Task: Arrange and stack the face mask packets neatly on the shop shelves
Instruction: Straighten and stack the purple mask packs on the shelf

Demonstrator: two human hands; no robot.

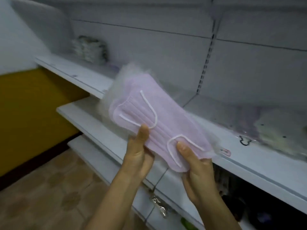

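No readable writing or brand anywhere, everything blurred. Clear plastic packet of pink pleated face masks (pixel 149 123) held tilted above the white metal shop shelf (pixel 259 165) edge, left hand (pixel 139 155) and right hand (pixel 197 170) both gripping its near end, thumbs pressed on top. Another blurred stack of packets (pixel 89 48) sits far back-left on the upper shelf.

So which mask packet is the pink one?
The pink packet, held up in front of the shelf by the left hand and right hand. The stack at the back left looks greyish-white, and the blurry packets on the right look pale.
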